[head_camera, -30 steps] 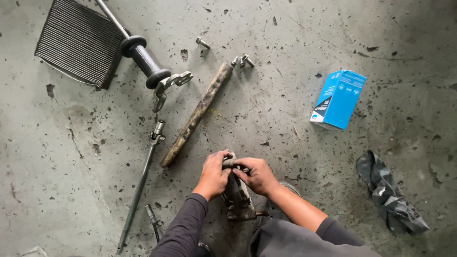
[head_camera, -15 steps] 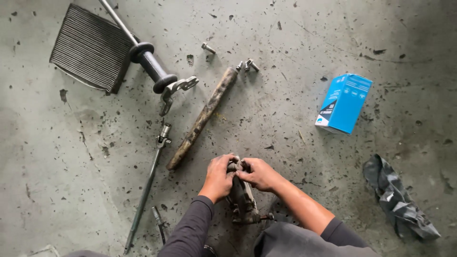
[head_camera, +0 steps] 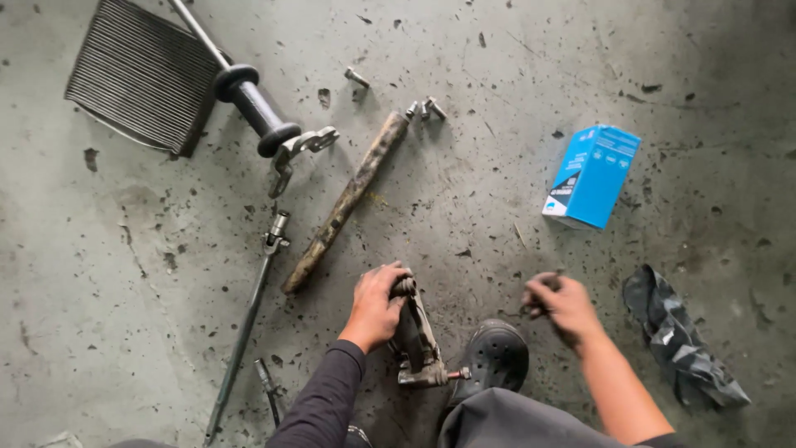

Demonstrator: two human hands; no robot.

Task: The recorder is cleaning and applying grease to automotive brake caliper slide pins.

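Note:
My left hand (head_camera: 375,305) grips the top of a dirty metal car part (head_camera: 419,342) that stands on the concrete floor just in front of my black shoe (head_camera: 493,357). My right hand (head_camera: 560,305) is off to the right of the part, above the floor, fingers curled around a small dark piece that I cannot make out. A worn wooden handle (head_camera: 344,203) lies diagonally just up and left of my left hand.
A long steel rod (head_camera: 245,328) lies to the left. A slide-hammer tool (head_camera: 257,108) and a ribbed grey mat (head_camera: 141,75) are at the top left. Loose bolts (head_camera: 423,108) sit at top centre. A blue box (head_camera: 593,176) and a crumpled dark rag (head_camera: 676,336) lie right.
Both hands were together on the metal part. My right hand has come off it and moved right with a small piece, while the left hand stays on the part.

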